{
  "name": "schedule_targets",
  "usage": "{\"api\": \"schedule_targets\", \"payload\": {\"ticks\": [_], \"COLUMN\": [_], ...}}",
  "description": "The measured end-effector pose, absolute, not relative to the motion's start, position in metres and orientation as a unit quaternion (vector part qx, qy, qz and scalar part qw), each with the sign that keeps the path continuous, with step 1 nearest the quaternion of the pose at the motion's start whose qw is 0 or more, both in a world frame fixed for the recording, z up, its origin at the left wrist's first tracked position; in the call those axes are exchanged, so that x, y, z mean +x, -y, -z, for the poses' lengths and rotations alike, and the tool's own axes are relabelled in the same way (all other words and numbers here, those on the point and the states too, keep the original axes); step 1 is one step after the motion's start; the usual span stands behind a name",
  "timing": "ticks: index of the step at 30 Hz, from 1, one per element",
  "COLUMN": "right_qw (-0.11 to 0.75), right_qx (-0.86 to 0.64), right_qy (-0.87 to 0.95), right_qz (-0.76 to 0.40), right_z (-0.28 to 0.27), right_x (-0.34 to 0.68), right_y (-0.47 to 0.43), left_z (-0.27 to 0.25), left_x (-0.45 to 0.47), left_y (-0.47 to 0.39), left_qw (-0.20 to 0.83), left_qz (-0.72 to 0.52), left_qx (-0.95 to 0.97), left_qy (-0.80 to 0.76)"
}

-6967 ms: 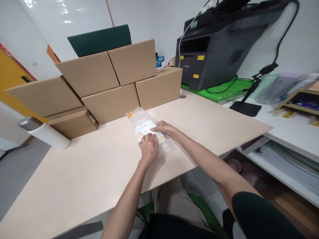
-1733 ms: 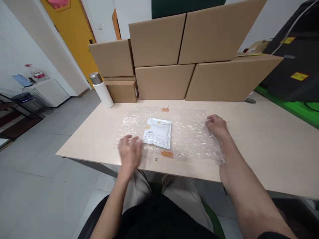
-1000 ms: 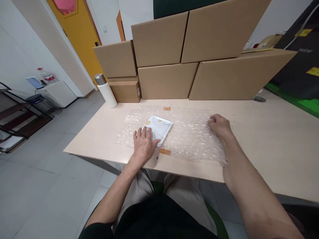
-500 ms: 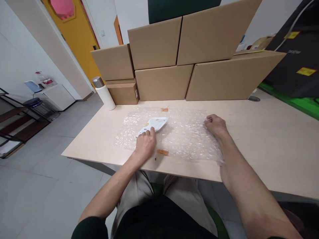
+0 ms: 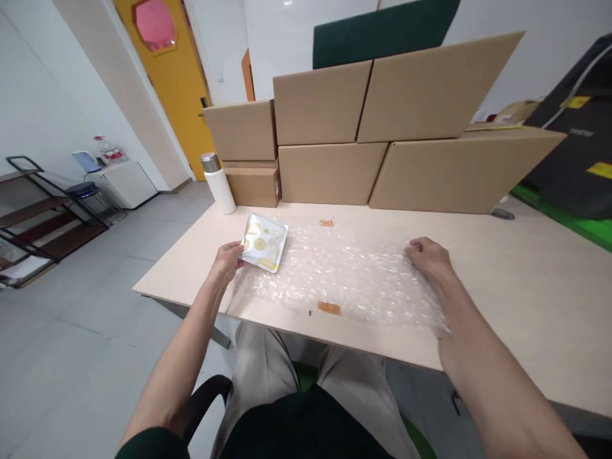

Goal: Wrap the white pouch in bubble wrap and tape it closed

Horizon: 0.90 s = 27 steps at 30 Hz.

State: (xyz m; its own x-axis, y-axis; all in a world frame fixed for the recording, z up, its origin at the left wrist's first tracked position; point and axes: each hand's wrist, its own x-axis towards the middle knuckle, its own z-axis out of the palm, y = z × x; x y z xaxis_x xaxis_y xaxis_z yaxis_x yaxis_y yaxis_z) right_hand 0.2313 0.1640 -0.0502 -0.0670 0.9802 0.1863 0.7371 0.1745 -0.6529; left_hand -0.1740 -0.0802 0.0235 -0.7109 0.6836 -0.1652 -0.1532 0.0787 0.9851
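My left hand (image 5: 228, 261) grips a flat white sachet with yellow dots (image 5: 264, 242) by its left edge. The sachet is tilted up with its printed face towards me, over the left part of a clear bubble wrap sheet (image 5: 354, 268). My right hand (image 5: 429, 256) pinches the right edge of that sheet, fingers closed. The bubble wrap lies spread on the pale wooden table (image 5: 516, 287), with a strip of orange tape (image 5: 329, 308) at its near edge and another orange tape piece (image 5: 326, 223) at its far edge.
Stacked cardboard boxes (image 5: 329, 175) line the back of the table. A white bottle with a metal cap (image 5: 220, 190) stands at the back left. A small dark oval object (image 5: 503, 214) lies at the back right. A black bag (image 5: 574, 166) is at the far right.
My left hand has moved left with the sachet and turned it so that its printed face shows. My right hand stays at the bubble wrap's right edge. The view has shifted slightly.
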Motion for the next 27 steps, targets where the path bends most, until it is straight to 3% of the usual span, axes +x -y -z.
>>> {"api": "schedule_targets", "payload": {"ticks": [4,7,11,16,21,27], "right_qw": [0.233,0.209,0.275,0.360,0.252,0.064], "right_qx": [-0.661,-0.640,-0.550,-0.277,-0.113,-0.194], "right_qy": [0.686,0.728,0.785,0.880,0.948,0.971], "right_qz": [-0.196,-0.127,-0.078,-0.139,-0.160,-0.122], "right_z": [0.027,0.000,-0.038,-0.043,-0.006,0.019], "right_x": [0.236,0.239,0.210,0.117,0.035,-0.004], "right_y": [-0.163,-0.160,-0.127,-0.048,0.005,0.020], "left_z": [-0.021,-0.023,-0.027,-0.008,0.015,0.006], "left_x": [-0.178,-0.182,-0.181,-0.157,-0.143,-0.168], "left_y": [0.087,0.088,0.089,0.098,0.108,0.132], "left_qw": [0.348,0.299,0.248,0.352,0.346,0.223], "left_qz": [-0.666,-0.714,-0.767,-0.706,-0.657,-0.567], "left_qx": [0.180,0.175,0.206,0.194,0.218,0.287], "left_qy": [-0.635,-0.609,-0.555,-0.584,-0.633,-0.739]}}
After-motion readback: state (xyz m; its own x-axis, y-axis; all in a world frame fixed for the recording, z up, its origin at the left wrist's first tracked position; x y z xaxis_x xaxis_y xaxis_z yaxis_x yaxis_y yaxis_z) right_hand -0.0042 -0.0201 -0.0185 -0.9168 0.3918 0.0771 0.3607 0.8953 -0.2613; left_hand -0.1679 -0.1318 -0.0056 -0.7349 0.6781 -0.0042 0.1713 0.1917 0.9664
